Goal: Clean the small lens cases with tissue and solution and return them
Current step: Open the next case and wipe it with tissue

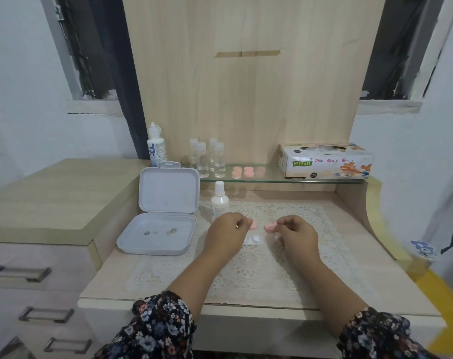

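At the table's middle, on the lace mat (246, 270), your left hand (226, 233) pinches one pink cap (253, 225) & right hand (296, 234) pinches another pink cap (270, 227); white lens case (255, 240) lies between them, w/ open white box (159, 233) near left edge.

A lace mat (248, 270) covers the middle of the wooden desk (111, 270). A drawer unit (33, 294) with metal handles stands to the left. A tall wooden back panel (246, 99) rises behind the glass shelf (272, 174), with dark curtains (111, 60) hanging at either side.
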Tool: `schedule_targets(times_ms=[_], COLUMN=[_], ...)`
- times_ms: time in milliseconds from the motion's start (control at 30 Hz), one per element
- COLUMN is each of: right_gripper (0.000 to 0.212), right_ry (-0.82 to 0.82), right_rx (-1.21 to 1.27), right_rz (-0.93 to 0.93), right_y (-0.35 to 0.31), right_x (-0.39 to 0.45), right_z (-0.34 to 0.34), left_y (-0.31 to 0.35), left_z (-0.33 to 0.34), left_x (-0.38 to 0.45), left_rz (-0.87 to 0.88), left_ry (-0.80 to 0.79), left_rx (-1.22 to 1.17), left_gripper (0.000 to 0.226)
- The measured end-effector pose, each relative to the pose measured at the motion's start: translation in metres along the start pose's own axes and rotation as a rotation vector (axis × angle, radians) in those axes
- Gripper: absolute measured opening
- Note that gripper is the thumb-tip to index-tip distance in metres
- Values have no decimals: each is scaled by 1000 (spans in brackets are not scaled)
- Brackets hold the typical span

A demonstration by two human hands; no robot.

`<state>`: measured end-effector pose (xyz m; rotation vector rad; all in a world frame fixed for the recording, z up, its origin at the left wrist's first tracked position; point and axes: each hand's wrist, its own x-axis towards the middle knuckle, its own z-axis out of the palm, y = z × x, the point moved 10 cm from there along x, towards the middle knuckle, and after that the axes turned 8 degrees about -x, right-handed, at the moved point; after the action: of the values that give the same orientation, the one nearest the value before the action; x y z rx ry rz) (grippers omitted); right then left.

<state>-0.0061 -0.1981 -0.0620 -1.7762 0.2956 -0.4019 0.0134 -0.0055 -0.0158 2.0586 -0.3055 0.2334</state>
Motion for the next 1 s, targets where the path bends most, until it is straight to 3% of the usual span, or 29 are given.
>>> schedule_targets(times_ms=[133, 367, 467, 567, 733, 867, 1000], right_gripper=[16, 11, 20, 30, 33, 11, 12], right_ry=[119, 284, 359, 473, 408, 333, 332], right_rx=[-49, -211, -375, -599, -991, -1151, -1214], right_rz=[-29, -212, -261, -318, -156, -6, 8], right_y=[-14, -91, -120, -138, -143, -138, -139], right_x=[7, 56, 89, 120, 166, 196, 210], right_z=[-18, -57, -74, -89, -89, -86, -81], left_y=[20, 58, 94, 116, 118, 114, 114], left_z=[2, 24, 37, 51, 78, 81, 80], left_x=[13, 69, 90, 111, 140, 152, 155], left_rz=[40, 0, 167, 300, 321, 331, 356], left_ry=[25, 14, -15, -33, -92, -45, -18], left_rx=[-15, -246, -151, -120, -127, -174, -158], left_gripper=[32, 16, 36, 34, 35, 33, 32])
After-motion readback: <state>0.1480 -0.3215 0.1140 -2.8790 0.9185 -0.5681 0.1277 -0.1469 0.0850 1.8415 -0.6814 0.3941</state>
